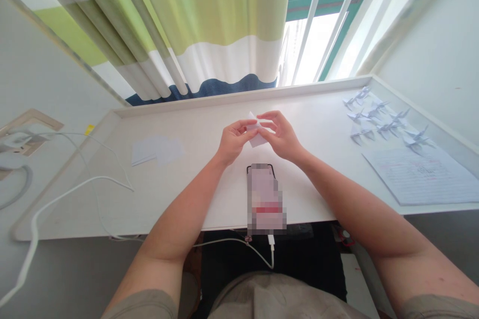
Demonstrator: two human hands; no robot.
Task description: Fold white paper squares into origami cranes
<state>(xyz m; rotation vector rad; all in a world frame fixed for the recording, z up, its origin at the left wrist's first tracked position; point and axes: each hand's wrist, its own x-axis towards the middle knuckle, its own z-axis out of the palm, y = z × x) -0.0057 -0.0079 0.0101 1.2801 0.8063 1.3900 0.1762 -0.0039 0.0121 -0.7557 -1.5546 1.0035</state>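
Note:
A small folded piece of white paper point(257, 140) is held up over the middle of the desk, one corner pointing upward. My left hand point(235, 140) pinches its left side between thumb and fingers. From the other side, my right hand point(280, 134) grips it, thumb on the near face and fingers curved behind and above. Both thumbs nearly meet on the paper. Just below my hands lies a phone point(264, 197) with a blurred screen, a white charging cable point(271, 243) plugged into its near end.
Several folded paper cranes point(389, 122) stand at the desk's right back corner, beside a written sheet of lined paper point(422, 174). Flat white paper sheets point(144, 151) lie on the left. A white cord point(75, 185) crosses the desk's left end. A curtain point(209, 15) hangs behind the white desk point(194, 194).

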